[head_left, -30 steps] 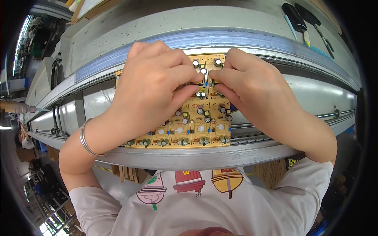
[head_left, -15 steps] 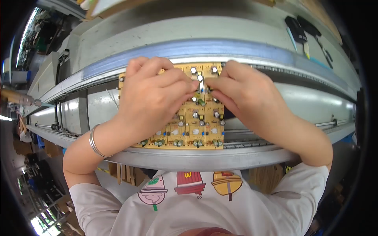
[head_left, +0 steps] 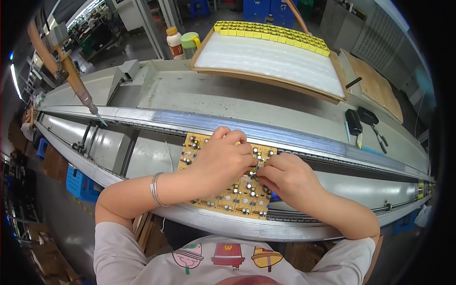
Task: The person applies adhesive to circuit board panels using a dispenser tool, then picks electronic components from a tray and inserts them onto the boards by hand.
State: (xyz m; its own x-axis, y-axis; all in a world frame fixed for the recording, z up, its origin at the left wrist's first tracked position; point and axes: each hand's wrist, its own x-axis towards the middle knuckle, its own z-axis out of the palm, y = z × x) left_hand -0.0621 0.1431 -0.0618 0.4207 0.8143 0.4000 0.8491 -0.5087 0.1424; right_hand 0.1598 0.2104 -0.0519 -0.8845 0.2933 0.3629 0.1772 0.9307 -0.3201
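A yellow-brown circuit board panel (head_left: 229, 202) lies across the metal rails, set with black and white capacitors, green parts and blue parts. My left hand (head_left: 223, 164) is over the panel's upper middle, its fingers bent and pressed together at the tips. Close to its right, my right hand (head_left: 289, 178) reaches in over the board's right side with thumb and fingertips together. Both sets of fingertips are at the small components near the upper right of the panel. Whatever either hand pinches is hidden or too small to name.
Behind the rails, a carton tray (head_left: 270, 59) bears rows of yellow parts (head_left: 275, 34). A bottle (head_left: 175, 42) and a green-lidded cup (head_left: 190, 42) stand beside it. Cutters (head_left: 378, 135) lie at right. A hanging tool (head_left: 80, 90) points down at left.
The view has tilted up, so the tray, bottle and cup now show and the board sits lower in view. Both hands remain at the upper right part of the board, fingers still closed.
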